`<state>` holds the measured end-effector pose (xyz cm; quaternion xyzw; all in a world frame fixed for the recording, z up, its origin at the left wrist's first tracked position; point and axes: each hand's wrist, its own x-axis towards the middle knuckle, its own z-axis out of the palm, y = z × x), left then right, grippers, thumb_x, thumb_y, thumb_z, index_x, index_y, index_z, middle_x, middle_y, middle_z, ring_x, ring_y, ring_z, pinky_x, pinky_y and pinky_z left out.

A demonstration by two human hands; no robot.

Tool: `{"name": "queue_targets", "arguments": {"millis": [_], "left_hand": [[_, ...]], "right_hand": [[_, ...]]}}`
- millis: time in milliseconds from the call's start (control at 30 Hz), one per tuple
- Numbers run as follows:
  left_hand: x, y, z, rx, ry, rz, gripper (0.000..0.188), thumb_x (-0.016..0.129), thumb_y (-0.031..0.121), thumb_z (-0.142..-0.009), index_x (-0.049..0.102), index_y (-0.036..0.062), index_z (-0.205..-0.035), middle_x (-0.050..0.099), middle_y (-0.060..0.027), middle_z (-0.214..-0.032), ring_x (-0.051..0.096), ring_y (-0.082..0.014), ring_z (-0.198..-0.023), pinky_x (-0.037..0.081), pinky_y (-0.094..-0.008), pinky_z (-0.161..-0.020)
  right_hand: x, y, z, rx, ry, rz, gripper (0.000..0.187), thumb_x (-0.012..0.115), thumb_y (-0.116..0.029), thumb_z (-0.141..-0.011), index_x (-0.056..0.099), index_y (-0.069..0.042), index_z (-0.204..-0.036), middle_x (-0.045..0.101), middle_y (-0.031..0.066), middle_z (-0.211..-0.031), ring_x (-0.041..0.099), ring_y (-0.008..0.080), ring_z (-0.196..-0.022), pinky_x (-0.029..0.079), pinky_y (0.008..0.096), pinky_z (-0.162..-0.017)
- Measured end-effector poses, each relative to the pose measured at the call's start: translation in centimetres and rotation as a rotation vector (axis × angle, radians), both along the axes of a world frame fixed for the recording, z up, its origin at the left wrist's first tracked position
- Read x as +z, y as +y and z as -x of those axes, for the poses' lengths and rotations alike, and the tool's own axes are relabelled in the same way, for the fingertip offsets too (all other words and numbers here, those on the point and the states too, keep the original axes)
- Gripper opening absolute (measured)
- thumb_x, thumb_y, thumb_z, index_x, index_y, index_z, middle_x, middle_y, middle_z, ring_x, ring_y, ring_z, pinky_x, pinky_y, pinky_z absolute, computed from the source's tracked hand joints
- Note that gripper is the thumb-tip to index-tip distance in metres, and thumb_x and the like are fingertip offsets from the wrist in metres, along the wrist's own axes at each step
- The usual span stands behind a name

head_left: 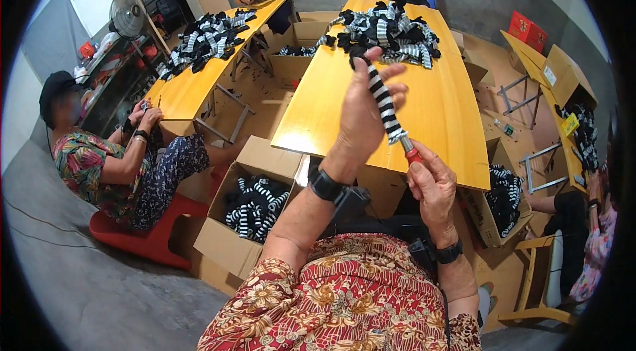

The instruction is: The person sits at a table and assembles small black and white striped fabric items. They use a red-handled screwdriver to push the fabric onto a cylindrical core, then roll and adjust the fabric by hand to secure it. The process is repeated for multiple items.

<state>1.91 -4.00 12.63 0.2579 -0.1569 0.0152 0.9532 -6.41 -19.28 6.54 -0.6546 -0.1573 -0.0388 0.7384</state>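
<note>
A black-and-white striped knit tube, sock-like (382,100), runs slantwise across my left palm over the near table. Its black upper end sits between the thumb and forefinger of my left hand (356,112), while the other fingers are spread. My right hand (434,185) is closed around the red handle (413,154) of a small tool. The tool's metal shaft (406,143) enters the tube's lower white end; how far it reaches inside is hidden. Beyond my hands, a pile of similar striped and black knit pieces (391,29) covers the table's far end.
The yellow table (311,112) is in front of me. Cardboard boxes of knit pieces stand at left (265,159) and right (480,218). Another table (182,96) bears a second pile. Several people sit around, one on a red chair (149,235). A fan (127,14) stands far left.
</note>
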Motion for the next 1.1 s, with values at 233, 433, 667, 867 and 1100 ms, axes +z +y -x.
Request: {"name": "queue_targets", "arguments": {"millis": [233, 433, 667, 867, 1100], "left_hand": [[-0.2, 2.7, -2.6, 0.014, -0.125, 0.004, 0.037, 0.043, 0.036, -0.1, 0.051, 0.0033, -0.115, 0.059, -0.0038, -0.091, 0.046, -0.0069, -0.058, 0.038, -0.0194, -0.052], [-0.5, 2.4, -2.5, 0.022, -0.092, -0.071, 0.041, 0.042, 0.039, -0.1, 0.05, 0.003, -0.118, 0.06, -0.0036, -0.085, 0.039, -0.0057, -0.05, 0.03, -0.019, -0.047], [-1.6, -2.3, -1.7, 0.159, 0.05, -0.016, 0.041, 0.05, 0.04, -0.098, 0.047, 0.0065, -0.122, 0.052, 0.0016, -0.069, 0.031, -0.0028, -0.045, 0.025, -0.0179, -0.043], [-2.6, -3.5, -0.5, 0.15, 0.08, -0.156, 0.042, 0.049, 0.037, -0.098, 0.046, 0.0049, -0.124, 0.045, 0.0051, -0.062, 0.029, -0.0023, -0.045, 0.025, -0.0178, -0.043], [-4.2, -1.4, -1.5, 0.175, 0.119, -0.025, 0.039, 0.044, 0.04, -0.1, 0.047, 0.0046, -0.116, 0.053, -0.002, -0.075, 0.042, -0.0064, -0.052, 0.036, -0.0194, -0.048]], "right_hand": [[-0.3, -0.7, 1.8, -0.036, -0.093, 0.133, 0.035, 0.058, -0.014, -0.093, 0.058, -0.002, -0.126, 0.06, 0.0013, -0.081, 0.047, 0.005, -0.065, 0.04, 0.0202, -0.058], [-0.6, -1.0, 2.0, -0.144, -0.257, 0.279, 0.034, 0.058, -0.006, -0.091, 0.059, 0.0, -0.124, 0.066, 0.0068, -0.094, 0.057, 0.0097, -0.078, 0.047, 0.0231, -0.07], [-1.6, 0.9, 0.9, -0.289, -0.268, 0.239, 0.032, 0.056, -0.004, -0.091, 0.057, 0.004, -0.122, 0.067, 0.0137, -0.101, 0.063, 0.0158, -0.089, 0.05, 0.0252, -0.077], [-1.1, 1.2, -0.8, -0.334, -0.379, 0.292, 0.029, 0.057, -0.003, -0.09, 0.059, 0.006, -0.118, 0.067, 0.016, -0.1, 0.065, 0.0184, -0.09, 0.051, 0.0273, -0.077], [-1.0, 1.3, -1.9, -0.229, -0.323, 0.302, 0.031, 0.06, -0.002, -0.088, 0.06, 0.003, -0.119, 0.067, 0.0166, -0.096, 0.065, 0.0195, -0.085, 0.052, 0.0282, -0.074]]}}
